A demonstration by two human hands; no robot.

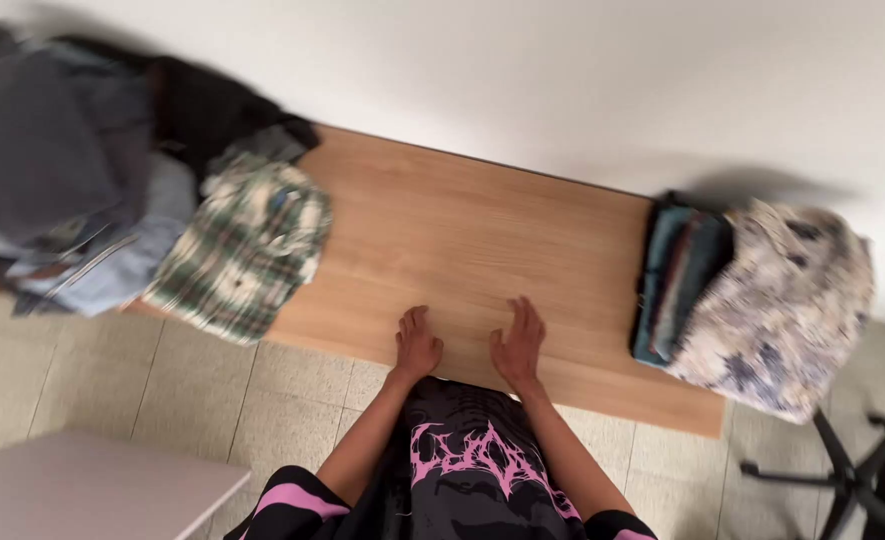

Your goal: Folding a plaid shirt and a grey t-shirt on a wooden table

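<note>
My left hand (417,343) and my right hand (519,343) rest flat on the near edge of a wooden table (462,225), fingers spread, holding nothing. Bare tabletop lies between and beyond them. To the left, a green and cream plaid shirt (245,245) hangs partly over the table's front edge. At the right end lies a stack of folded clothes (680,275) with a pale floral patterned garment (782,300) on top.
A heap of loose clothes (72,170), grey, blue and black, covers the table's left end. A white wall (562,80) backs the table. A chair base (842,470) stands at lower right, a pale surface (82,490) at lower left, on tiled floor.
</note>
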